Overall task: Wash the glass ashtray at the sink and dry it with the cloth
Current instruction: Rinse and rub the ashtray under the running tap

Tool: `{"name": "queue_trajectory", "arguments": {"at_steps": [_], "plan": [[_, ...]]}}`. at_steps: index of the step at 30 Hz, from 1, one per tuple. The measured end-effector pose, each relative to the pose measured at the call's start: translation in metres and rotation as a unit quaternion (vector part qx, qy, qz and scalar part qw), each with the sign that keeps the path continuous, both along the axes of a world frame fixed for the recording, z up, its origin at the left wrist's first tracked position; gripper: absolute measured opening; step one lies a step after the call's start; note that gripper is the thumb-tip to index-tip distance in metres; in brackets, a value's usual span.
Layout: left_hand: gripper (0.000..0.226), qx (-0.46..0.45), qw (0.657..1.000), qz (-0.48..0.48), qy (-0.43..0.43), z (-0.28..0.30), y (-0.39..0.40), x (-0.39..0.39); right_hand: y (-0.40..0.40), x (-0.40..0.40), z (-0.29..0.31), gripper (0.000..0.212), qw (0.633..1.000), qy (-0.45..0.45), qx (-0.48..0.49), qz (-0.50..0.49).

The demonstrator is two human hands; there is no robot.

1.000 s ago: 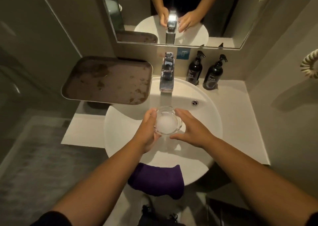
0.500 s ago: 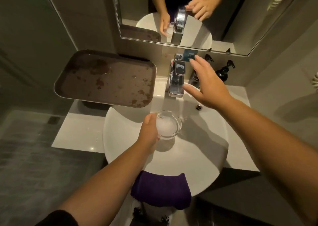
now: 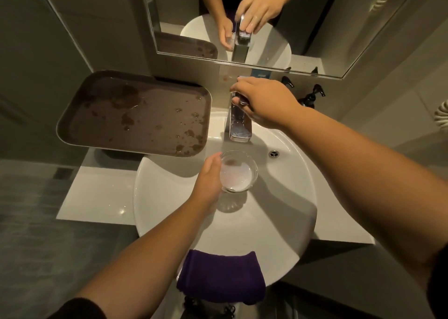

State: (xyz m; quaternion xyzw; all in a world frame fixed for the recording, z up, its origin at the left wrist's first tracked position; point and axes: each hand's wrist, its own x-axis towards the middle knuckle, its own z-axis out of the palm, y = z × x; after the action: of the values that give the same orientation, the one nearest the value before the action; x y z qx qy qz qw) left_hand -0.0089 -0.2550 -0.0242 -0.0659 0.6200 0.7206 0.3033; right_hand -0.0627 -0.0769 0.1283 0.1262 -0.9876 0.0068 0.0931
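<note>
The left hand has its fingers clamped on the glass ashtray, holding it over the white sink with cloudy water inside. The right hand grips the tap lever. A wet brown tray sits far left; a purple cloth drapes the near rim. No writing is legible.

White sink; purple cloth at bottom centre; brown tray, blotched darker, at upper left; clear ashtray; black bottles.
</note>
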Motion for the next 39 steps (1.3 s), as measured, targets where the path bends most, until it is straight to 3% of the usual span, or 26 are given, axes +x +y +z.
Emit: {"name": "queue_trajectory", "arguments": {"at_steps": [11, 14, 16, 19, 23, 25, 27, 30, 33, 35, 37, 39], "plan": [[0.032, 0.069, 0.994, 0.043, -0.074, -0.003, 0.006, -0.002, 0.0, -0.013, 0.018, 0.03, 0.992, -0.075, -0.084, -0.062], [0.03, 0.065, 0.994, 0.04, -0.078, -0.005, 0.005, -0.001, 0.003, -0.013, 0.012, 0.042, 0.977, -0.112, -0.156, -0.09], [0.028, 0.052, 0.995, 0.038, -0.073, -0.004, 0.003, -0.001, 0.003, 0.002, -0.003, 0.055, 0.958, -0.087, -0.236, -0.136], [0.031, 0.015, 0.998, 0.037, -0.047, -0.007, 0.0, -0.003, -0.004, 0.05, -0.052, 0.061, 0.895, -0.036, -0.354, -0.268], [0.023, 0.025, 0.998, 0.046, -0.024, -0.007, -0.002, -0.005, -0.038, 0.112, -0.119, 0.047, 0.712, -0.225, -0.552, -0.37], [0.033, 0.029, 0.998, 0.054, -0.023, -0.007, 0.003, -0.004, -0.053, 0.12, -0.133, 0.029, 0.661, -0.261, -0.605, -0.359], [0.039, -0.018, 0.999, 0.049, 0.011, -0.006, 0.007, -0.003, -0.059, 0.114, -0.136, 0.019, 0.657, -0.231, -0.616, -0.368], [0.017, -0.171, 0.975, -0.044, 0.138, -0.003, -0.002, -0.015, -0.048, 0.108, -0.133, 0.023, 0.715, -0.227, -0.55, -0.366], [0.038, -0.318, 0.897, -0.243, 0.187, 0.003, -0.016, -0.033, -0.026, 0.107, -0.127, 0.025, 0.761, -0.326, -0.467, -0.311], [0.04, -0.356, 0.862, -0.288, 0.218, 0.006, -0.017, -0.035, -0.018, 0.103, -0.122, 0.023, 0.771, -0.355, -0.442, -0.29], [0.026, -0.317, 0.89, -0.234, 0.228, 0.007, -0.013, -0.027, -0.02, 0.098, -0.121, 0.022, 0.77, -0.323, -0.468, -0.29], [0.026, -0.276, 0.925, -0.129, 0.228, 0.006, -0.005, -0.011, -0.034, 0.096, -0.124, 0.024, 0.771, -0.224, -0.506, -0.314]]}}
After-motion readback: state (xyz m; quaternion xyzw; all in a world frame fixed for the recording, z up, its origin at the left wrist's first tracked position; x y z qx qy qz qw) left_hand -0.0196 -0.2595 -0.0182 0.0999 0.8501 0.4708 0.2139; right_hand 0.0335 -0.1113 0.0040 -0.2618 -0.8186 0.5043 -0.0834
